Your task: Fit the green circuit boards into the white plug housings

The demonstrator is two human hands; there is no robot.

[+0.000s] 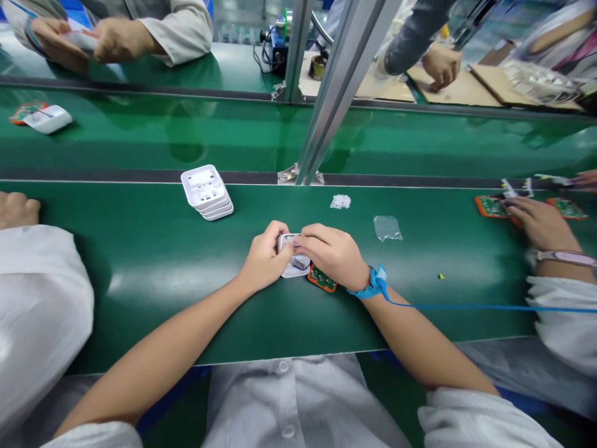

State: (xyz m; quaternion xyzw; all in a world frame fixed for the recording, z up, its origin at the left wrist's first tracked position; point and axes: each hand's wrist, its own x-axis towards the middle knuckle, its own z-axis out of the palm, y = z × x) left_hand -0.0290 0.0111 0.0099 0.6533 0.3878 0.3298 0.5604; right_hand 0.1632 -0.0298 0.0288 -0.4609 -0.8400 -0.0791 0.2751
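Observation:
Both my hands meet at the middle of the green bench (153, 249) over a small white plastic housing (293, 269). My left hand (263, 258) grips its left side, fingers curled. My right hand (332, 254) is closed over its right side and partly covers a green circuit board with an orange edge (321, 279) that lies under it. A blue wrist strap (375, 283) with a blue cord sits on my right wrist.
A stack of white housings (206, 191) stands at the back left of me. A small heap of white parts (340, 201) and a clear bag (387, 228) lie behind my hands. A co-worker's hand (541, 221) works on circuit boards (490, 206) at the right; another person's white sleeve (37, 311) is at the left. Other people work across the conveyor.

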